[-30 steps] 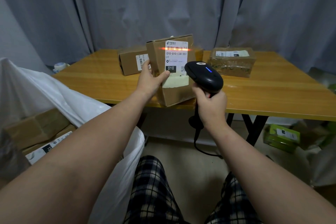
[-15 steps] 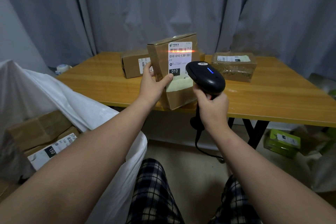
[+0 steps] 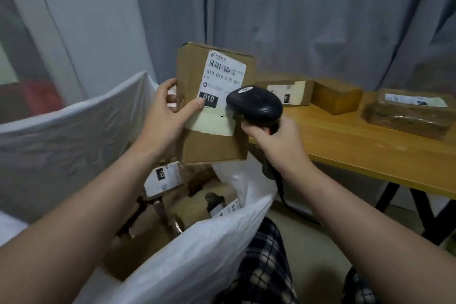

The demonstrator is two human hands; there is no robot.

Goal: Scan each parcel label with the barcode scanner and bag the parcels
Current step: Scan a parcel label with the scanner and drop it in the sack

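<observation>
My left hand [image 3: 167,111] grips a brown cardboard parcel [image 3: 212,145] upright by its left edge, thumb on the white label marked 010. The parcel hangs above the mouth of a large white bag [image 3: 61,136] that holds several labelled parcels [image 3: 167,180]. My right hand [image 3: 276,140] grips the handle of a black barcode scanner [image 3: 256,103], its head just right of the parcel's label. No red scan line shows on the label. Three more parcels [image 3: 286,91] lie on the wooden table [image 3: 357,145].
Grey curtains hang behind the table. The scanner's black cable [image 3: 283,195] drops below the table edge. The table's black legs [image 3: 419,212] stand at the right. My checked trousers [image 3: 266,266] fill the bottom centre, beside the bag's near rim.
The view has swung left. My left hand has carried the parcel off the table edge to above the open bag. The red scan line is gone from the label.
</observation>
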